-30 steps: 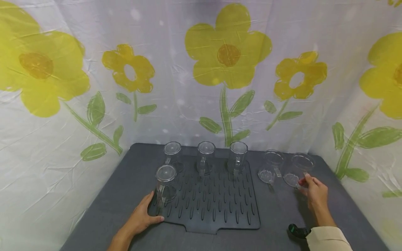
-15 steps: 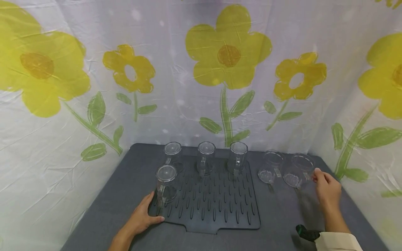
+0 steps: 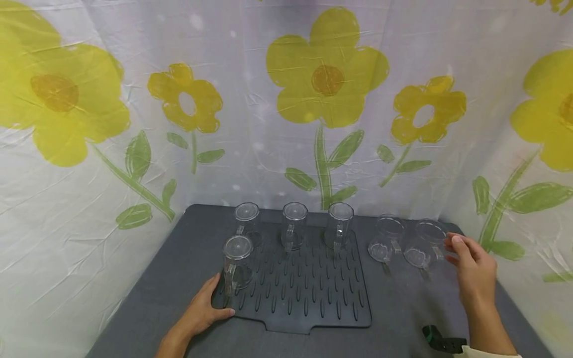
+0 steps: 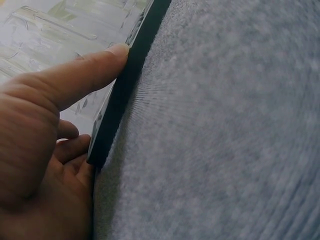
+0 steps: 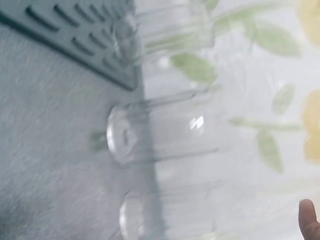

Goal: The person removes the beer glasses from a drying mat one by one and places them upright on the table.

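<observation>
In the head view, my left hand (image 3: 201, 311) rests at the near left corner of a dark ribbed drying mat (image 3: 309, 298), thumb along its front edge and fingers at its left side. The left wrist view shows the straight thumb (image 4: 87, 72) touching the mat's edge. My right hand (image 3: 476, 268), fingers slightly bent, is beside the rightmost glass mug (image 3: 416, 256) near its rim and holds nothing visible. This mug stands upright on the table, handle toward the hand. Another upright glass mug (image 3: 380, 251) is just left of it. Only one fingertip (image 5: 307, 215) shows in the right wrist view.
On the mat, several glass mugs are upside down: back left (image 3: 247, 213), back middle (image 3: 294, 213), back right (image 3: 340, 213) and front left (image 3: 238, 248). A flower-printed curtain (image 3: 250, 149) surrounds the grey table (image 3: 170, 263). A black strap (image 3: 440, 340) is at the right wrist.
My right hand has let go of the rightmost mug's handle and moved right, then slightly up toward its rim. My left hand and the mat have stayed in place.
</observation>
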